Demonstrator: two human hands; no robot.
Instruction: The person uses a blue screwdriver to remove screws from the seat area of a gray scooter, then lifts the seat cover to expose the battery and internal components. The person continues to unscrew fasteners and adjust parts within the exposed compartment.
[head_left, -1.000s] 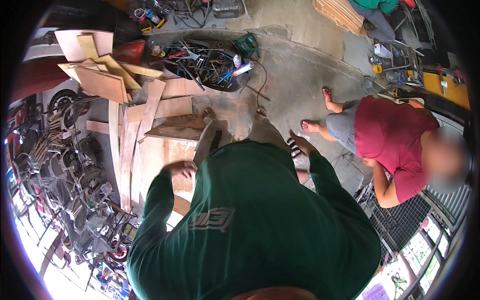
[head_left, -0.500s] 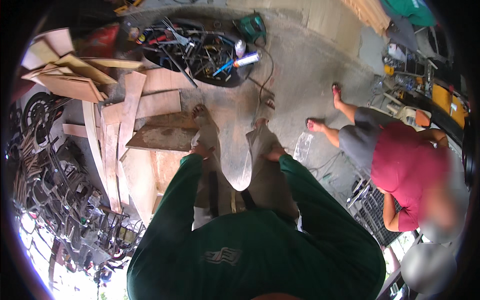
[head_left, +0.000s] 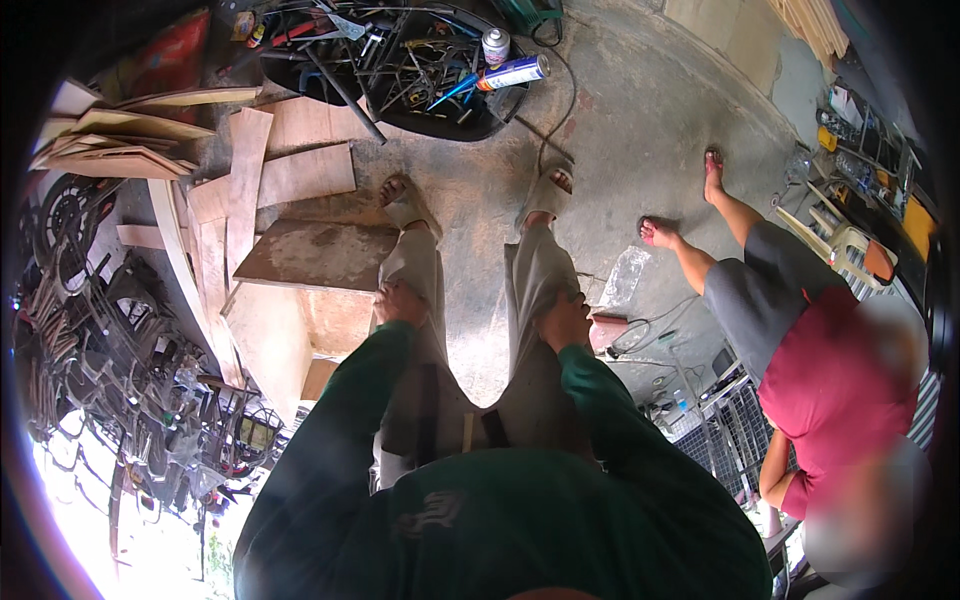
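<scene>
My left hand (head_left: 400, 303) is at the left trouser leg (head_left: 412, 268) near the knee, its fingers curled in against the light grey cloth. On the other side my right hand (head_left: 565, 320) grips the right trouser leg (head_left: 535, 272) at about the same height, fingers bent over the fabric. No tool shows in either hand. Just left of my left hand lies a stained brown board (head_left: 318, 254) on top of paler wood sheets. A black tub (head_left: 480, 128) full of hand tools stands beyond my feet, with a sealant tube (head_left: 513, 73) and a spray can (head_left: 495, 45) on it.
Plywood offcuts (head_left: 120, 145) are stacked at the left, above a heap of dark metal parts (head_left: 130, 360). A person in a red shirt (head_left: 835, 375) sits at the right. A cable (head_left: 575, 100) runs across the concrete floor, and a wire rack (head_left: 735, 430) stands nearby.
The view has shifted, so the tub and boards sit higher in it. Both my hands are still on my trouser legs, a little higher up. The seated person's head and torso have shifted.
</scene>
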